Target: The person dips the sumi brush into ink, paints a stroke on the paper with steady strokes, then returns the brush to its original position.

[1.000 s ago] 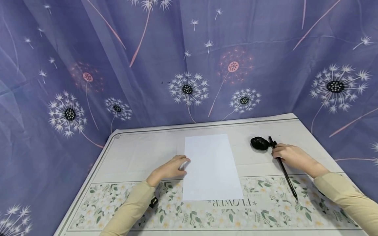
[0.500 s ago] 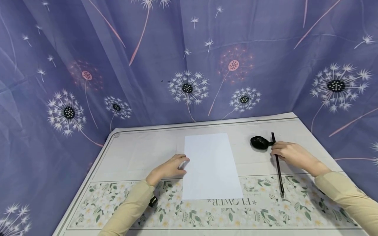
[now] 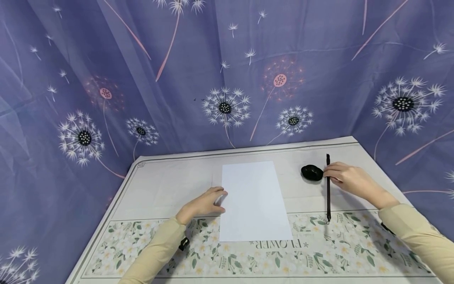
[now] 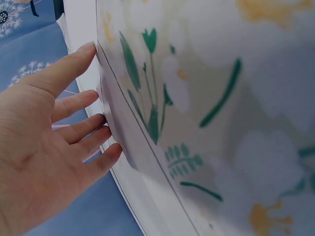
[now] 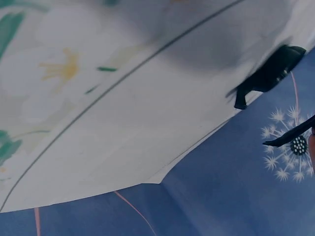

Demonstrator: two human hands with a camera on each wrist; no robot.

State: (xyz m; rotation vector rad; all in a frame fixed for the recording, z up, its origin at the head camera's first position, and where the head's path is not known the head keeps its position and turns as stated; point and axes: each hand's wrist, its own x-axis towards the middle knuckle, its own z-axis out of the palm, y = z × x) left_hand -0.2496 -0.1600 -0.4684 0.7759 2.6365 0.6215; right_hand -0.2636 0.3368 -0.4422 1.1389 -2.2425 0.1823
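Observation:
In the head view my right hand [image 3: 349, 179] pinches a black writing brush [image 3: 328, 197] by its upper part. The dark bristle tip points to the far side and the small hanging loop at the other end points towards me. Just left of my right fingers sits a shiny black oval ink dish [image 3: 311, 172]; the right wrist view shows the dish [image 5: 270, 73] with a small arm on its side, and the brush tip [image 5: 285, 137] near the edge. My left hand [image 3: 203, 202] rests with relaxed, spread fingers at the left edge of a blank white paper sheet [image 3: 253, 205].
A pale tablecloth [image 3: 170, 177] with a printed floral band covers the table. Behind it and at both sides hangs a purple-blue curtain [image 3: 184, 86] with dandelion prints. Dark straps show at both wrists.
My right hand has moved slightly farther from me with the brush. The brush's loop end has swung left, and its bristle end now stands farther back. The left hand and paper stay put.

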